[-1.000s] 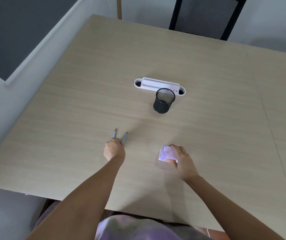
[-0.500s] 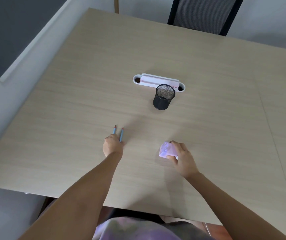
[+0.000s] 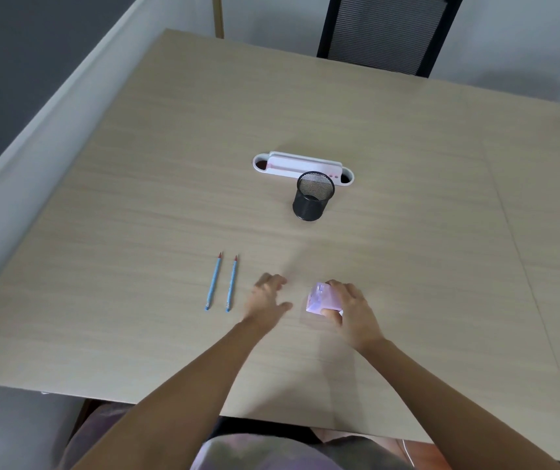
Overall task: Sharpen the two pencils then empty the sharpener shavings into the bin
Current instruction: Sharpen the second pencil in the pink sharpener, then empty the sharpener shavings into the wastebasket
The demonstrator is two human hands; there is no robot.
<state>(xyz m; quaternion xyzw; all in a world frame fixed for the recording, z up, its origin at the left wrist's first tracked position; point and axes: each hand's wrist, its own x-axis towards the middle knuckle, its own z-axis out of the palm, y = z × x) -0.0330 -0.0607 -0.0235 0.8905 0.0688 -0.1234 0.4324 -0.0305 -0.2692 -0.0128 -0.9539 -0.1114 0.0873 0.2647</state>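
Observation:
Two blue pencils lie side by side on the wooden table (image 3: 407,266), tips pointing away: the left pencil (image 3: 213,281) and the right pencil (image 3: 231,283). My left hand (image 3: 266,300) hovers blurred to the right of them, fingers spread, holding nothing. A pale purple sharpener (image 3: 321,297) rests on the table, and my right hand (image 3: 349,312) grips it from the right side. A black mesh bin (image 3: 312,201) stands upright farther back, past both hands.
A white cable tray (image 3: 292,164) is set into the table just behind the bin. A black mesh chair (image 3: 383,32) stands at the far edge. The table's near edge runs close to my body.
My left hand has let go of the two pencils and swung right toward the sharpener. The pencils now lie parallel on the table. My right hand stays on the sharpener.

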